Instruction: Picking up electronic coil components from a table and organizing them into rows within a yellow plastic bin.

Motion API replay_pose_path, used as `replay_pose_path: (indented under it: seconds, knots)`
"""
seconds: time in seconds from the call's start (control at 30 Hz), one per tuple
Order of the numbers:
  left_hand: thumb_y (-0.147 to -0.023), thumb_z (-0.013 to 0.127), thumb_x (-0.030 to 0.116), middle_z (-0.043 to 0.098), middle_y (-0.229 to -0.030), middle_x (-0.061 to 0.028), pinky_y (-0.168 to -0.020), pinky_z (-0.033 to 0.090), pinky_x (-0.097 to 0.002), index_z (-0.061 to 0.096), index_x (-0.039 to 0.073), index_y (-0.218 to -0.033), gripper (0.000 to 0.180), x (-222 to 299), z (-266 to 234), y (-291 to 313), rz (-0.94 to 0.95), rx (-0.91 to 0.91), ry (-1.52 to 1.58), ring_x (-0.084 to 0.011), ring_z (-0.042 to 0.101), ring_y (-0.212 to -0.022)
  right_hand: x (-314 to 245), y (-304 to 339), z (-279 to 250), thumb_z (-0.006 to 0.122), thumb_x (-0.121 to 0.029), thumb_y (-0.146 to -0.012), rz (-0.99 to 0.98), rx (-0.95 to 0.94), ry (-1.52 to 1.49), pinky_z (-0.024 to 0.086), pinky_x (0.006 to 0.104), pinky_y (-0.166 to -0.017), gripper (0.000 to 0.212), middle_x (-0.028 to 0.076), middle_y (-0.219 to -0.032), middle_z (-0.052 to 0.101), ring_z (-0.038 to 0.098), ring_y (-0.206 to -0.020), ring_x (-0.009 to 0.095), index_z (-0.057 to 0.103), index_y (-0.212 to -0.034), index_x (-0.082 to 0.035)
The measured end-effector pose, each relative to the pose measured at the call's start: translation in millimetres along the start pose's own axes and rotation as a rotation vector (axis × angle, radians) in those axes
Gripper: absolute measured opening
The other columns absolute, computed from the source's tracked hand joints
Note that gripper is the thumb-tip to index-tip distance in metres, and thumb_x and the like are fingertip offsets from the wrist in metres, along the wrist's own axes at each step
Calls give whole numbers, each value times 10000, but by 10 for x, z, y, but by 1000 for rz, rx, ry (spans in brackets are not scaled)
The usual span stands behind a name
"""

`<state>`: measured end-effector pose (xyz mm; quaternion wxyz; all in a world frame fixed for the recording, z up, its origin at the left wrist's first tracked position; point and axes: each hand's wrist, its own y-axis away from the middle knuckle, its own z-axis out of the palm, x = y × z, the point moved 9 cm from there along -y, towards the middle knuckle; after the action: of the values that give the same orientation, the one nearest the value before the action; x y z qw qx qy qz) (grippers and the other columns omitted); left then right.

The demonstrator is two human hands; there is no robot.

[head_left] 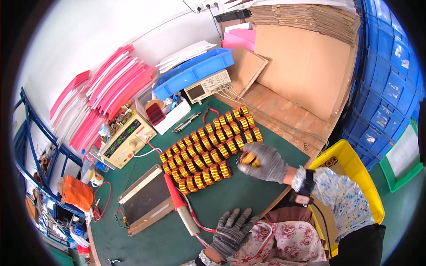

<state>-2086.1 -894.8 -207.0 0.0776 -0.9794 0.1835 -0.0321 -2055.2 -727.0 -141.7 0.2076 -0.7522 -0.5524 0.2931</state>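
Observation:
My right hand (268, 163), in a grey knitted glove, is closed around copper-wound toroidal coils (249, 158) at the right end of the coil rows; how many it holds is partly hidden. Several slanting rows of the same coils (206, 158) stand on edge on the green tabletop (155, 237). My left hand (230, 234), gloved too, lies near the table's front edge with its fingers spread, holding nothing. Beside it a red and white cable passes. A thick probe handle (190, 221), red at one end and pale at the other, rests on the table to its left.
A framed dark panel (148, 199) lies left of the coils. Behind stand a power supply (128, 141), an oscilloscope (207, 87), a blue tray (195, 71) and red-handled pliers (211, 111). A yellow bin (375, 195) with a few coils sits at right, near stacked blue crates (381, 102).

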Motion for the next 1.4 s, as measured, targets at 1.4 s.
replay_pose_path:
  seconds: [1.4]
  knots:
    - [-748,593,390,464,-1179,-118,-892,333,-527,540,168,-1105,423,52,327,-844,37,-172,-183,-357,423,-1075,2983,6011,1485,520,-375,-853,2294,252,-745,487,374,-557,376,79,-906,605,579,-652,196,572,-1005,-36]
